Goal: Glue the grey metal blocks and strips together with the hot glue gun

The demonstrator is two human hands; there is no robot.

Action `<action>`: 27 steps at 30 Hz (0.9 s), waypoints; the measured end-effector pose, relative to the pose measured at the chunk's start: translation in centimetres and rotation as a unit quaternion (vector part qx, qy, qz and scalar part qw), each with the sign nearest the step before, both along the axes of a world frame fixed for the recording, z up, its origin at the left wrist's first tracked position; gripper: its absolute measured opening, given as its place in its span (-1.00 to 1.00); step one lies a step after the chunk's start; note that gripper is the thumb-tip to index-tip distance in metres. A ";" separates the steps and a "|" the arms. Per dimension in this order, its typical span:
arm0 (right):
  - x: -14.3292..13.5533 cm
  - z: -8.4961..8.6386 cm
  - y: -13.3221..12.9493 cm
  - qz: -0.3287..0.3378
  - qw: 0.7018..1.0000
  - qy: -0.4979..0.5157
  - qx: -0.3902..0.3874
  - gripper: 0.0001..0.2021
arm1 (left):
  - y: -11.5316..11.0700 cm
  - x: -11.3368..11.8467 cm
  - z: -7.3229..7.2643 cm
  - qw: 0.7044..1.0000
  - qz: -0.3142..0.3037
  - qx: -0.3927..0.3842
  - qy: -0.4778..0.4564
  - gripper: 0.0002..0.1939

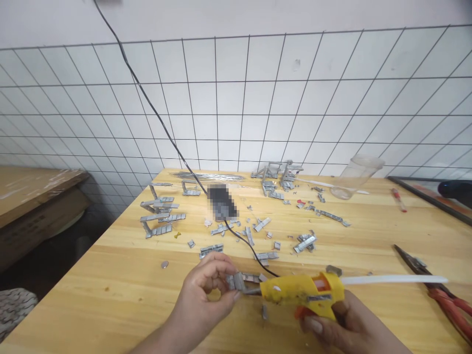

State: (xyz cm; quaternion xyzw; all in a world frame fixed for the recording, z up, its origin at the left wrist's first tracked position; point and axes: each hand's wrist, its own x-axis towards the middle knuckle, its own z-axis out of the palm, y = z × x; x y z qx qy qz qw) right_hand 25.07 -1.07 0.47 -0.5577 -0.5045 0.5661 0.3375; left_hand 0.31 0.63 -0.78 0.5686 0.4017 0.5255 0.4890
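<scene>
My left hand [206, 290] pinches a small grey metallic-looking piece [236, 281] between thumb and fingers, above the front of the table. In my right hand [342, 324] is a yellow hot glue gun [295, 291], its nozzle pointing left against or very close to that piece. A long white glue stick [394, 280] sticks out of the gun's back end. The thumb lies by the orange trigger [305, 312]; whether it is pressed I cannot tell. Just behind the hands, several loose grey strips [267, 256] are scattered.
Several L-shaped grey assemblies [158, 229] stand at left, others [273, 172] at the back. A black cable [147, 98] hangs down past a blurred dark object [222, 202]. Red-handled pliers [438, 290], a red pen [398, 200] and a clear plastic cup [356, 177] lie at right.
</scene>
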 end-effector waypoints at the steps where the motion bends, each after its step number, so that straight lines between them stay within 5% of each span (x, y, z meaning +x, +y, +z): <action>1: 0.1 -0.1 0.1 0.001 1.000 0.016 0.000 -0.62 | 0.0 0.0 0.0 0.999 -0.008 -0.012 -0.031 -0.74; 8: -0.7 -0.9 1.0 0.075 0.994 0.068 -0.029 -0.53 | 0.1 0.3 0.0 0.977 -0.067 -0.109 -0.171 -0.76; 27: -1.0 -1.1 0.6 0.085 0.992 0.087 -0.040 -0.53 | 0.0 0.3 0.2 0.971 -0.068 -0.135 -0.184 -0.76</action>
